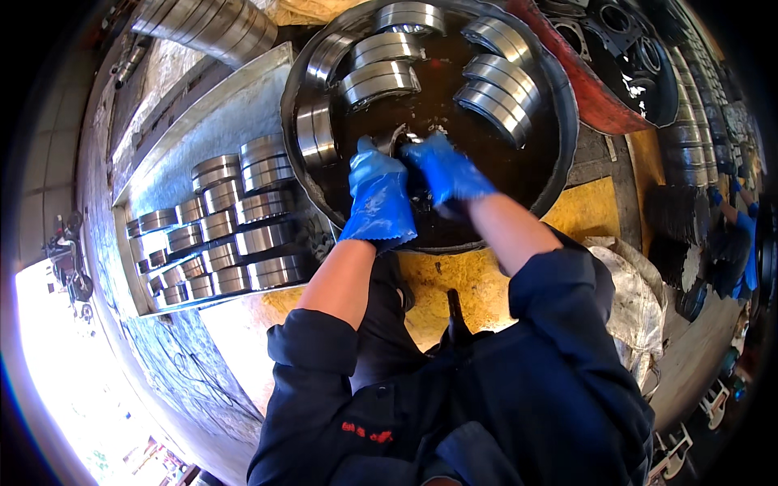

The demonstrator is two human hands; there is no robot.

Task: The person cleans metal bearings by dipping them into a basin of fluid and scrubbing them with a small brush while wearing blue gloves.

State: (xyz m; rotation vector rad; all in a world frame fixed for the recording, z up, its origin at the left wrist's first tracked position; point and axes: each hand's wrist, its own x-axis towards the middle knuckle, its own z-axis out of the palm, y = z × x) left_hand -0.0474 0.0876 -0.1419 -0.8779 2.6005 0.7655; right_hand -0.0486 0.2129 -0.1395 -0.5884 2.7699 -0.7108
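Both hands wear blue rubber gloves and work over a round black tub (565, 154) of dark brown liquid. My left hand (376, 188) is closed, thumb up, on a curved, shiny-edged metal ring (398, 139) that is mostly hidden between the gloves. Against its other side presses my right hand (446, 172), its fingers closed and somewhat smeared by motion. Around the tub's inside stand thick steel bearing rings: several at the far left, including a bearing ring (379, 83) nearest my hands, one by the left wall (314, 132), and several on the right (496, 107).
Left of the tub, a shallow metal tray (130, 267) carries rows of steel bearing rings (263, 239). Larger rings (207, 28) lie beyond it. At the far right sits a red-sided container (600, 109) of dark metal parts. A whitish sack (628, 304) lies near my right elbow.
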